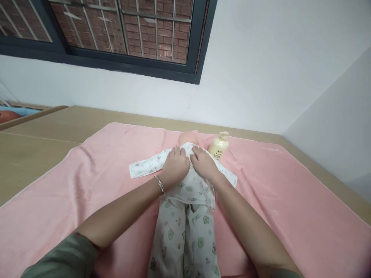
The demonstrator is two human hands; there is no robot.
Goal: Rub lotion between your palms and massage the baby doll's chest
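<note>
A baby doll (188, 137) lies on its back on a pink towel (95, 173), head toward the wall, dressed in a white printed top (147, 165) and matching trousers (185, 235). My left hand (175, 165), with a metal bangle on the wrist, rests palm down on the doll's chest. My right hand (204, 164) lies flat beside it on the same chest, fingers pressing the cloth near the collar. Both hands touch the top; neither grips anything I can make out.
A cream pump bottle (219, 146) stands upright on the towel just right of the doll's head. The towel covers a beige table (34, 150) set against a white wall. A barred window is above. A cot edge (17, 112) shows at far left.
</note>
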